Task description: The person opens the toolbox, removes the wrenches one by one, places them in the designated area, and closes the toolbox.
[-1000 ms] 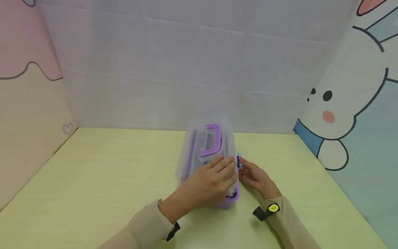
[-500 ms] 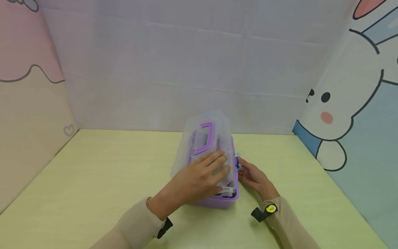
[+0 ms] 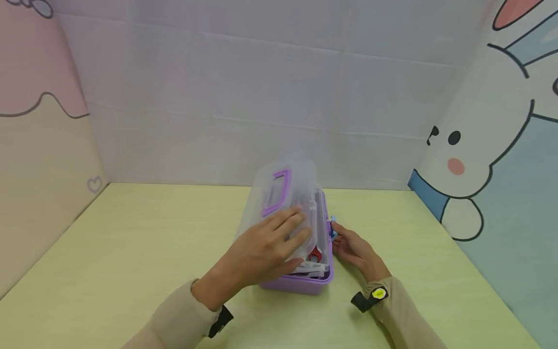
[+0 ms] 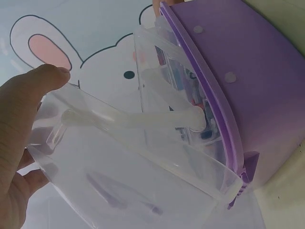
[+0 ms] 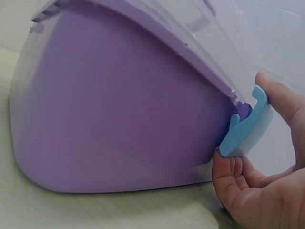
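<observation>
Head view: the purple box (image 3: 296,286) sits on the table (image 3: 144,242) between the hands, its clear lid (image 3: 301,177) tilted up in the grip of the left hand (image 3: 261,252), seemingly so it cannot drop back. The right hand (image 3: 355,252), apart from the left, pinches the blue latch (image 5: 248,126) between thumb and fingers, probably steadying the base; in the gap between both hands a red piece (image 3: 315,254) shows inside.

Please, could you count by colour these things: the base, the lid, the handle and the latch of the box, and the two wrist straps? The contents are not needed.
Purple: 2 (base, handle)
Clear: 1 (lid)
Light blue: 1 (latch)
Black: 2 (left wrist strap, right wrist strap)
Total: 6
</observation>
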